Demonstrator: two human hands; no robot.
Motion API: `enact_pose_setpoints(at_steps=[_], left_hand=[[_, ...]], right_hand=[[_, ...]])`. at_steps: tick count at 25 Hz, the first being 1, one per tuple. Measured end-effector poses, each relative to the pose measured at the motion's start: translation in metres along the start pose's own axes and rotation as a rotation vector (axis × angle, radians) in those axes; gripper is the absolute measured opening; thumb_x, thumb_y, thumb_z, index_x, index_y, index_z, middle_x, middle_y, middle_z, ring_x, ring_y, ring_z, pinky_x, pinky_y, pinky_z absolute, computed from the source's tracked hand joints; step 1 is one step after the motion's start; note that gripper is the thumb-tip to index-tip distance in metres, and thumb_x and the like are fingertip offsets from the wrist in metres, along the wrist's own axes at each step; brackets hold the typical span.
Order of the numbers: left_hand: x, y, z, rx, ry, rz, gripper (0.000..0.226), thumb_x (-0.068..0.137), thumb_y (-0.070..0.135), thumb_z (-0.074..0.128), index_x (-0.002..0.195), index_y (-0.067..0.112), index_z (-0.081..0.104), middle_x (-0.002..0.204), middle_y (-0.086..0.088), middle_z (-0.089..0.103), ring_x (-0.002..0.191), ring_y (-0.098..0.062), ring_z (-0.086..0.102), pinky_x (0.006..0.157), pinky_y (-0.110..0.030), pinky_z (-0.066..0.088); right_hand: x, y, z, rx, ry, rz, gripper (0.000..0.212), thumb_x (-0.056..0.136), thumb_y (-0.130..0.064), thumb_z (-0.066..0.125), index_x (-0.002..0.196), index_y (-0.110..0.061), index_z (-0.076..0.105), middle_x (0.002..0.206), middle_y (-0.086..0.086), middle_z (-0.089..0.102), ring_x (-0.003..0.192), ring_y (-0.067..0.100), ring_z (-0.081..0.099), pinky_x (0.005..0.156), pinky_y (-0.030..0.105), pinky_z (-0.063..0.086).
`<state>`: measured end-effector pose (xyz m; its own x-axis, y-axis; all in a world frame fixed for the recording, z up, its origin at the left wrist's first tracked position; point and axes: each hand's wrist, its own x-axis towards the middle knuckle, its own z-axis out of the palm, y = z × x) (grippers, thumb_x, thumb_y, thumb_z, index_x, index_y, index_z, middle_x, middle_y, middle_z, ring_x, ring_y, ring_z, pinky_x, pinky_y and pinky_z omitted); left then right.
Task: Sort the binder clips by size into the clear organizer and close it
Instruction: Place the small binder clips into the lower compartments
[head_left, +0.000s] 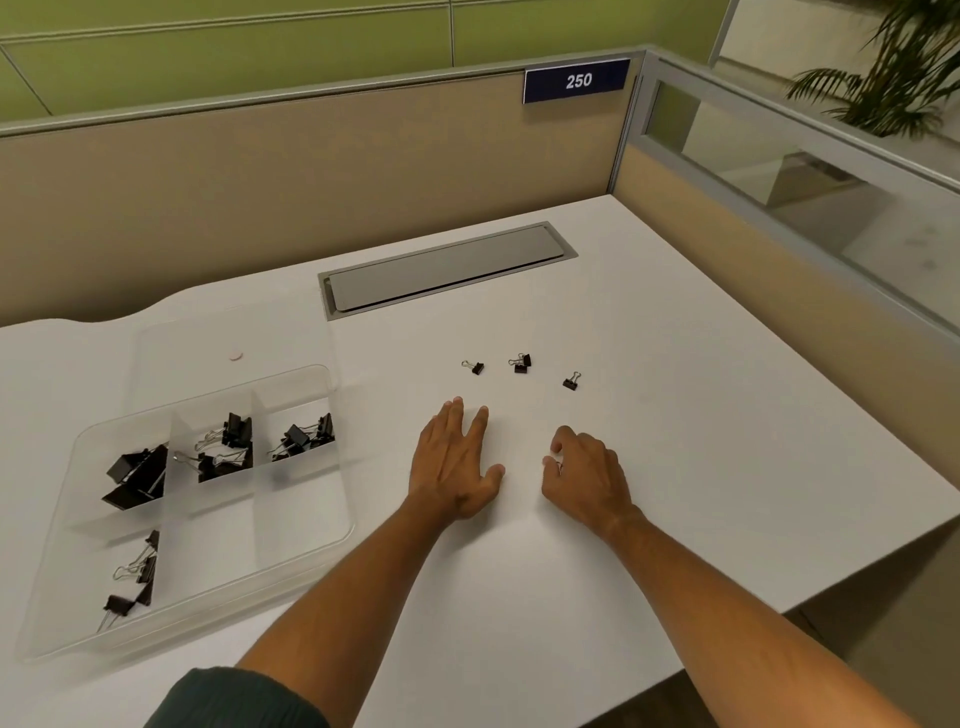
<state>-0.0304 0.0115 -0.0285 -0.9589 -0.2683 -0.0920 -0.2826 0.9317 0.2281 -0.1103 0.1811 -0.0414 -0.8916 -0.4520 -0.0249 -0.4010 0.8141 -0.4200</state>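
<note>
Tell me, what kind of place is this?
Most likely an office cubicle: a white desk enclosed by a fabric partition, a number plate reading 250, and a cable cover set into the desk.

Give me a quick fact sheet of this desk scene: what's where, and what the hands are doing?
Organizer: clear tray, lid open, on the desk's left
Sorted clips: black clips in four compartments
Loose clips: small clips on the desk beyond the hands; looks like four, two touching
Left hand: fingers spread flat, holding nothing
Right hand: fingers loosely curled, apparently holding nothing
Behind: gray cable hatch, sign reading 250
</note>
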Motion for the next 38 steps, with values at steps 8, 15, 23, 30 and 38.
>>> enact_pose_setpoints(at_steps=[8, 15, 23, 30, 38], left_hand=[[0.015, 0.002, 0.001, -0.004, 0.002, -0.03, 0.079, 0.091, 0.055, 0.041, 0.154, 0.022, 0.009, 0.162, -0.014, 0.0, 0.149, -0.028, 0.0, 0.12, -0.038, 0.006], [0.014, 0.001, 0.001, -0.008, 0.002, -0.023, 0.079, 0.091, 0.055, 0.041, 0.154, 0.021, 0.009, 0.162, -0.015, 0.0, 0.149, -0.028, 0.0, 0.12, -0.038, 0.006], [0.015, -0.007, -0.001, 0.008, -0.035, -0.043, 0.079, 0.091, 0.055, 0.041, 0.155, 0.021, 0.007, 0.162, -0.014, -0.001, 0.149, -0.028, -0.001, 0.119, -0.038, 0.006], [0.051, -0.009, -0.014, 0.033, -0.035, -0.023, 0.078, 0.088, 0.034, 0.05, 0.153, 0.015, 0.011, 0.157, -0.014, 0.017, 0.141, -0.03, 0.023, 0.111, -0.04, 0.028], [0.115, -0.009, -0.024, 0.063, -0.074, 0.025, 0.068, 0.092, 0.005, 0.045, 0.153, 0.012, 0.014, 0.161, -0.007, 0.012, 0.142, -0.027, 0.023, 0.11, -0.039, 0.035]], right_hand=[[0.032, 0.002, -0.015, 0.23, -0.024, -0.038, 0.025, 0.079, 0.002, 0.054, 0.096, -0.017, 0.059, 0.081, 0.001, 0.064, 0.084, 0.024, 0.063, 0.077, 0.034, 0.052], [0.028, 0.012, -0.009, 0.193, -0.023, -0.028, 0.023, 0.081, -0.02, 0.064, 0.103, -0.016, 0.062, 0.099, 0.003, 0.06, 0.094, 0.021, 0.06, 0.085, 0.033, 0.049], [0.051, -0.005, -0.004, 0.021, -0.125, -0.077, 0.023, 0.089, -0.011, 0.058, 0.11, -0.005, 0.065, 0.11, 0.012, 0.057, 0.104, 0.03, 0.056, 0.087, 0.032, 0.045], [0.058, -0.006, -0.013, 0.288, -0.018, -0.012, 0.028, 0.077, -0.003, 0.057, 0.103, -0.011, 0.064, 0.095, 0.002, 0.056, 0.078, 0.016, 0.056, 0.077, 0.027, 0.045], [0.075, 0.003, -0.02, 0.441, 0.122, 0.053, 0.012, 0.081, -0.002, 0.063, 0.08, -0.014, 0.061, 0.083, -0.001, 0.065, 0.068, 0.013, 0.061, 0.066, 0.024, 0.046]])
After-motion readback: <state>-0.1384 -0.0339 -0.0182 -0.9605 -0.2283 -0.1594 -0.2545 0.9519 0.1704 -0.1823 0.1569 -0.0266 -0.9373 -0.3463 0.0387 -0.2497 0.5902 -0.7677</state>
